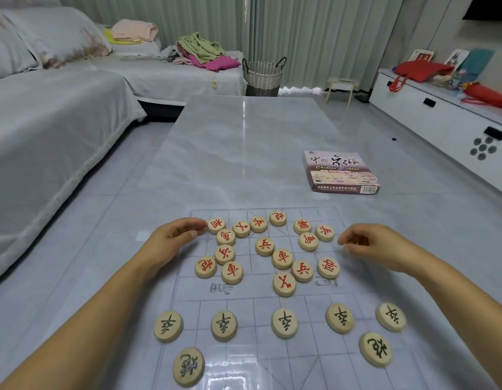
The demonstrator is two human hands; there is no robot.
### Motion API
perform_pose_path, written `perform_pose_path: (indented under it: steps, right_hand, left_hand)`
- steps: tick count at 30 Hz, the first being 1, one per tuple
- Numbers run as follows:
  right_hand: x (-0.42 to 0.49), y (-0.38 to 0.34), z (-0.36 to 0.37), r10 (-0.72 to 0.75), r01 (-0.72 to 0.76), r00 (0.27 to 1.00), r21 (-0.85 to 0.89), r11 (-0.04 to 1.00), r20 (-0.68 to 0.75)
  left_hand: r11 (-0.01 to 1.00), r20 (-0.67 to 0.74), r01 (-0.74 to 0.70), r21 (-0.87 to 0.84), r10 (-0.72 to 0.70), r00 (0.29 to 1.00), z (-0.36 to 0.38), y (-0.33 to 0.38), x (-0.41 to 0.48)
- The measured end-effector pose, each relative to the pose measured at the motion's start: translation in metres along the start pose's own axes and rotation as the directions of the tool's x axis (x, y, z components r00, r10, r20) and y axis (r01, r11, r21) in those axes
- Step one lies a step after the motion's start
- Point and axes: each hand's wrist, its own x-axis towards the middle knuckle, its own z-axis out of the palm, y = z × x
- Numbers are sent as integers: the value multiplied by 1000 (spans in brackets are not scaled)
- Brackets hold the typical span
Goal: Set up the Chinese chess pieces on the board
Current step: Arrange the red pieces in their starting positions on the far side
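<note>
a grey-covered sofa is running along well out beyond the left hand, with folded clothes lying on its far end. the grey worktop is stretching away in front of both hands. a white cabinet is standing well out past the right hand, carrying red bags. the clear board is lying flat on the worktop under and between the hands, its near half reaching back between the forearms. a woven basket is standing on the floor far ahead of the hands, beyond the worktop's far edge. the chess box is lying flat on the worktop ahead of the right hand, well apart from it and off the board.

the left hand is sitting at the board's left edge with fingers relaxed and bent, fingertips touching the rim of the end piece, the thumb lying apart from it. the right hand is sitting at the board's right side, fingers loosely curled and gripping nothing that is showing, fingertips near the closest red disc but not touching it.

sixteen red pieces are lying face up in a loose cluster between the two hands, several touching each other. seven black pieces are sitting nearer than the hands, between the forearms: five in a spaced row, and two more nearer still, one by each forearm.
</note>
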Motion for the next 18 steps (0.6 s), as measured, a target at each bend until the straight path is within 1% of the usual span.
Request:
perform_pose_path:
  steps: [3, 6, 9, 11, 13, 15, 18]
  right_hand:
    - [-6, -6, 13, 25, -16, 994, -80, 997, 107]
    - [-9, -10, 29, -30, 56, 989, -182, 982, 143]
    - [-9, -10, 35, -51, 82, 987, -208, 975, 152]
    - [-5, -12, 33, -34, 53, 996, -226, 973, 87]
    - [6, -21, 29, -33, 23, 998, -222, 975, -44]
    - [24, -37, 27, -48, 15, 985, -197, 980, -163]
    - [63, -64, 34, -83, 38, 968, -187, 982, -239]
  left_hand:
    - [1000, -26, -1, 20, 1, 1000, 2, 0, 0]
    - [1000, -48, -7, 10, 7, 999, 3, 0, 0]
    - [1000, -61, -13, 12, 14, 998, 4, 0, 1]
    - [1000, -66, -15, 12, 15, 998, 4, -1, 1]
    - [1000, -65, -17, 4, 17, 998, 4, -2, 2]
    - [1000, -67, -19, 1, 19, 998, 4, -2, 3]
    - [1000, -74, -29, 11, 29, 997, 5, -4, 3]
